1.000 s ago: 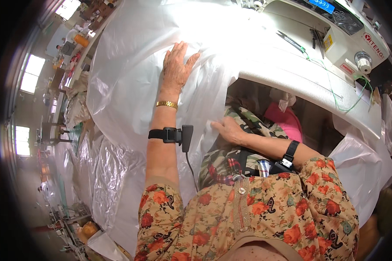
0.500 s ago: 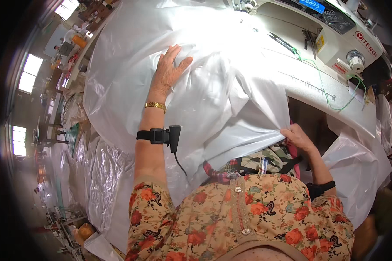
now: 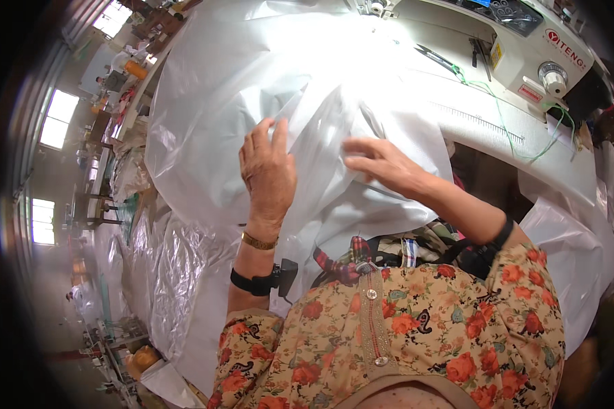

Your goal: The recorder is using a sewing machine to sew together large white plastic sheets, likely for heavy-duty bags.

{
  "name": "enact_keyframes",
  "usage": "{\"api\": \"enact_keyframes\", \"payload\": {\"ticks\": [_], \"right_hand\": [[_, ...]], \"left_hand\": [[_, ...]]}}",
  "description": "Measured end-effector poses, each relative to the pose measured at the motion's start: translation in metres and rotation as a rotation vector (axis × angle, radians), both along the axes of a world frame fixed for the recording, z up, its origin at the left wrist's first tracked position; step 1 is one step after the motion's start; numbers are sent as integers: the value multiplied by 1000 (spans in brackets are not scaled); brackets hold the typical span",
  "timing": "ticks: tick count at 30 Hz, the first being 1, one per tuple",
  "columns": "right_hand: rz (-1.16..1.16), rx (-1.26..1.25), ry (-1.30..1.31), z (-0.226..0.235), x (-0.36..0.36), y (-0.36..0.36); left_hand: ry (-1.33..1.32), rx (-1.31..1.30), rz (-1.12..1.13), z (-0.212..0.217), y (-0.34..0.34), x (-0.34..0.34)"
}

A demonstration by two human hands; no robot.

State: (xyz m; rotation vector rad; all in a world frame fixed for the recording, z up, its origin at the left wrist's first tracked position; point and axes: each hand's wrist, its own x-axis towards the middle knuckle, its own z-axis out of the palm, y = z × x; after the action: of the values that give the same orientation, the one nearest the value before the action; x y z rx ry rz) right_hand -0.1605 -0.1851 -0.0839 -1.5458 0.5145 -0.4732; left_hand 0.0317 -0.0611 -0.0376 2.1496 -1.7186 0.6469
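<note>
A large sheet of shiny white plastic-like fabric (image 3: 211, 129) spreads over the sewing table and hangs down toward my lap. My left hand (image 3: 269, 167) is over its middle with the fingers apart, holding nothing that I can see. To the right, my right hand (image 3: 382, 162) hovers at or just above the folds, slightly blurred, its thumb and fingers apart with nothing visible between them. Whether either hand touches the fabric is hard to tell. A white sewing machine (image 3: 518, 61) stands at the upper right, its needle area at the top under a bright light.
Black thread snips (image 3: 438, 58) lie on the machine bed, with loose green thread (image 3: 505, 123) trailing right. A printed ruler scale (image 3: 477, 121) runs along the table. More shiny white fabric (image 3: 174, 286) is heaped at left, and another piece (image 3: 559, 252) hangs at right.
My right hand has let go of the fabric's near right edge and moved up and left over the folds. My left hand has drawn back toward me.
</note>
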Motion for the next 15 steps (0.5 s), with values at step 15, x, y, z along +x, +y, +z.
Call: {"api": "enact_keyframes", "payload": {"ticks": [15], "right_hand": [[533, 587, -74, 12, -18, 50]], "left_hand": [[1188, 254, -236, 21, 36, -17]]}}
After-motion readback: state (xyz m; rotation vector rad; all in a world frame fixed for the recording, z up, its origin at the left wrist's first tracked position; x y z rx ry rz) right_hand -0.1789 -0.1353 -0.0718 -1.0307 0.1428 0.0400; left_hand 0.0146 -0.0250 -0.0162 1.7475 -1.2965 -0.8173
